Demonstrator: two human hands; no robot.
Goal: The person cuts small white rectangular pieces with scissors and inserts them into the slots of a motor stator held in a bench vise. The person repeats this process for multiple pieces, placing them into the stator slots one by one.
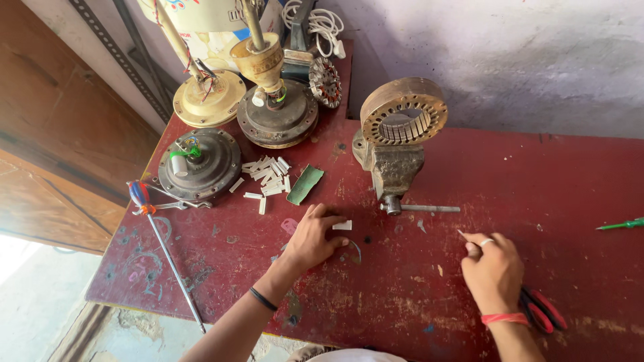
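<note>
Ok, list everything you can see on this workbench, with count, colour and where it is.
workbench: one, worn red top, fills the view
bench vise: one, grey, centre back, clamping the stator
stator core: one, rusty brown, upright in the vise
fan motors: three, dark grey, brass and cream, back left
small stator: one, dark, leaning at the back
white cord: one, coiled, top
white strips: a pile, too many to count, beside the motors
green sheet: one, right of the pile
screwdriver: one, red and blue handle, left edge
green tool: one, far right
red-handled pliers: one, under the right wrist
left hand: touching one white strip
right hand: pinching a thin sliver
</note>
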